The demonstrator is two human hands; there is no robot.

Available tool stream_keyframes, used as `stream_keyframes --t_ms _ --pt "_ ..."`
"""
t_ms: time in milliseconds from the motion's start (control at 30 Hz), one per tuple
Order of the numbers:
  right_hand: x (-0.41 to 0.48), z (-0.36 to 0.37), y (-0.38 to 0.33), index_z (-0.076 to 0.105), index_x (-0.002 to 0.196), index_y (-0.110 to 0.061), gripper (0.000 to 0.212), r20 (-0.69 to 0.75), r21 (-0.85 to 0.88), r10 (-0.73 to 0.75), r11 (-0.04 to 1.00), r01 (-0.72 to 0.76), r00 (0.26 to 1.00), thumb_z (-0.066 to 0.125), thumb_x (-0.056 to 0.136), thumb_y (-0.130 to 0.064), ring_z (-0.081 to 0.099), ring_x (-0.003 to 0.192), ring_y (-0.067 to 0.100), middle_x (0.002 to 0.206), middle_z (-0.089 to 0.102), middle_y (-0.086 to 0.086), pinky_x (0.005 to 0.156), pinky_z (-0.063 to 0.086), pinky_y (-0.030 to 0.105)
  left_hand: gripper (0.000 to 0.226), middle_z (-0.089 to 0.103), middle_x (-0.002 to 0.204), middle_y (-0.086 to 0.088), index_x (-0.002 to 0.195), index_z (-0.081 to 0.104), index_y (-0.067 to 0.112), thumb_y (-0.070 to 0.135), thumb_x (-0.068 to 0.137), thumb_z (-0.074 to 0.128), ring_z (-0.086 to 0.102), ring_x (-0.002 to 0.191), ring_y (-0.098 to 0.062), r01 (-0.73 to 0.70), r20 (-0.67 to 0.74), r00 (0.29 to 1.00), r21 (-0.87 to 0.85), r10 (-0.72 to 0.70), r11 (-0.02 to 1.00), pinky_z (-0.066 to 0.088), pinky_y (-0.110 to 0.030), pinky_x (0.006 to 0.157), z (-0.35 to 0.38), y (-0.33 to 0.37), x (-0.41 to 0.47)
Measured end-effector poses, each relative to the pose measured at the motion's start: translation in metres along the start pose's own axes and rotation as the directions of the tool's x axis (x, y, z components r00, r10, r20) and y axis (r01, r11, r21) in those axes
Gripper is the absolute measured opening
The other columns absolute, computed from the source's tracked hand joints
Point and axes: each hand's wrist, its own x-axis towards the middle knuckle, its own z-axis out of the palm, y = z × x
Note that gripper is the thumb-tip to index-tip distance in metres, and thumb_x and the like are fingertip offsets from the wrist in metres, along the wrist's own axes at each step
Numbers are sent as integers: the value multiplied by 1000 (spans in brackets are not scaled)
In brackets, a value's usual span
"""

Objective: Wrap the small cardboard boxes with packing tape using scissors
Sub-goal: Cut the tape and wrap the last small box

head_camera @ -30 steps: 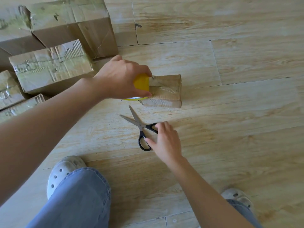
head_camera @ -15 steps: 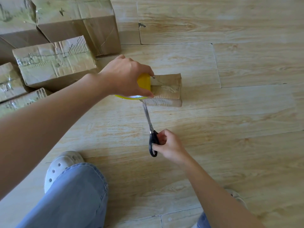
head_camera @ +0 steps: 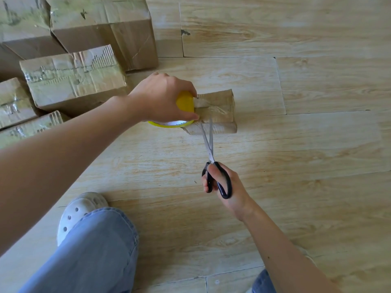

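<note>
A small cardboard box [head_camera: 220,102], partly covered with clear tape, lies on the wooden floor in the middle of the view. My left hand [head_camera: 160,98] grips a yellow roll of packing tape [head_camera: 185,102] pressed against the box's left end. My right hand [head_camera: 222,185] holds black-handled scissors [head_camera: 209,149] by the loops. The blades are slightly apart and their tips reach the box's near left corner, beside the roll.
Several larger taped cardboard boxes [head_camera: 72,79] are stacked at the upper left. My left knee in blue jeans [head_camera: 88,250] and a white clog [head_camera: 80,210] are at the bottom left. Bare wooden floor [head_camera: 317,144] stretches to the right.
My right hand picked the scissors up off the floor, turned them toward the box and brought the blades up to the tape. The left hand stayed on the roll.
</note>
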Motion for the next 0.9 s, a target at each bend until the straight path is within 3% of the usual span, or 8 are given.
stream_keyframes --t_ms 267,367,567,667,800,900 --pt "20 3 -23 50 77 -6 55 -21 62 -51 997 52 998 62 79 -59 46 61 19 68 50 10 68 39 30 58 69 103 1 119 61 29 61 72 68 61 96 -25 -58 29 998 -6 58 998 33 -28 82 -1 4 -1" --pt "27 3 -29 51 76 -4 55 -43 53 -84 995 86 996 60 79 -59 45 59 18 63 48 10 64 40 26 59 69 105 4 121 60 29 61 72 69 61 98 -23 -71 45 996 -14 71 997 36 -28 82 1 5 -1" --pt "32 1 -24 48 76 -6 39 -172 -29 -52 998 48 984 66 89 -38 44 56 15 59 46 5 61 41 24 58 69 103 4 119 61 29 60 71 72 60 94 -23 -54 18 998 -46 55 997 33 -26 78 2 3 -3" --pt "33 0 -21 46 67 -8 41 -206 -29 -58 998 53 977 69 86 -35 44 54 16 55 46 3 61 41 24 58 68 104 3 119 61 28 59 71 72 60 95 -23 -58 12 998 -56 58 997 32 -26 78 2 3 -5" --pt "30 1 -22 43 58 -9 47 -153 32 -57 998 62 987 67 89 -36 41 53 15 59 43 7 56 39 22 57 68 102 2 119 61 28 57 71 72 60 95 -24 -50 6 999 -71 50 996 33 -26 78 1 2 -7" --pt "28 3 -28 46 66 -9 51 -36 88 -58 994 61 998 63 80 -54 40 55 16 61 45 7 59 38 24 55 67 100 0 118 61 28 55 72 74 59 92 -24 -44 18 999 -66 45 997 30 -27 78 2 2 -8"
